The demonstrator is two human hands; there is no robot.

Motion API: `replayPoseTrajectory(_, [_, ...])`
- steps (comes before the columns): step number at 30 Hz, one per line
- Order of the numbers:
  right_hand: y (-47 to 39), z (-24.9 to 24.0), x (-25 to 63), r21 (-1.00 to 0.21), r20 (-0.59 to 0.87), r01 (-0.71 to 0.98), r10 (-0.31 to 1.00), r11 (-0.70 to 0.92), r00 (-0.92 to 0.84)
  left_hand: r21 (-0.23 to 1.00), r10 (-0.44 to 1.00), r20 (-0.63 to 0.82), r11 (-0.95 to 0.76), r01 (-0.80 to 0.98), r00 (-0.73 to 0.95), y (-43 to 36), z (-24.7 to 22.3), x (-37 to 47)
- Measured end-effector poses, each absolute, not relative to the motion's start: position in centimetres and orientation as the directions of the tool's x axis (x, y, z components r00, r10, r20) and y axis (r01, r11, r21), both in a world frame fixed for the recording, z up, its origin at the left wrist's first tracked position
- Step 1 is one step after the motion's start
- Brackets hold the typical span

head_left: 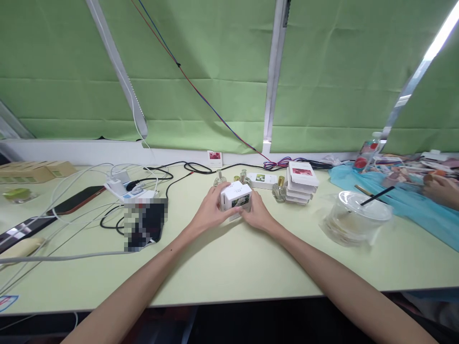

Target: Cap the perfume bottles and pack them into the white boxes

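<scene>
Between my two hands is a small white box (235, 192) with a picture of white flowers on its side, held above the table. My left hand (212, 208) grips its left side, thumb across the front. My right hand (258, 210) closes on its right side; some fingers are hidden behind the box. Just behind stand glass bottles, one with a clear top (219, 177) and others partly hidden by the box. To the right, a gold-capped glass bottle (279, 190) stands beside a stack of white boxes (301, 182). Another white box (263, 180) lies flat behind my right hand.
A power strip (132, 193), tangled cables and phones (77, 199) cover the left side of the table (229, 267). A clear tub with a black straw (358, 217) stands at right, near blue plastic (405, 200). Another person's hand (441, 190) is at far right.
</scene>
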State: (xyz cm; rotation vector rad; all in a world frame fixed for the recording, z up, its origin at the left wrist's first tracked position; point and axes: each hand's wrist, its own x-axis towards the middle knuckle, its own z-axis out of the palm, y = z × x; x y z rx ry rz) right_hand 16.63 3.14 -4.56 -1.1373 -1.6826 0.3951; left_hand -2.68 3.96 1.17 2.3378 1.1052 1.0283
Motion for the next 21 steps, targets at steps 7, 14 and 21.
replayPoseTrajectory(7, [2.8,-4.5,16.6,-0.717,0.527,0.501,0.847,0.484,-0.065,0.527,0.796,0.459,-0.602,0.6,0.394,3.4,1.4,-2.4])
replayPoseTrajectory(14, [2.5,-4.0,16.6,-0.732,0.488,0.486,0.865,0.477,-0.114,0.486,0.815,0.473,-0.559,0.672,0.335,3.2,1.2,-2.2])
replayPoseTrajectory(21, [2.3,-3.6,16.4,-0.728,0.508,0.443,0.845,0.524,-0.165,0.455,0.825,0.493,-0.516,0.726,0.277,3.2,1.1,-2.1])
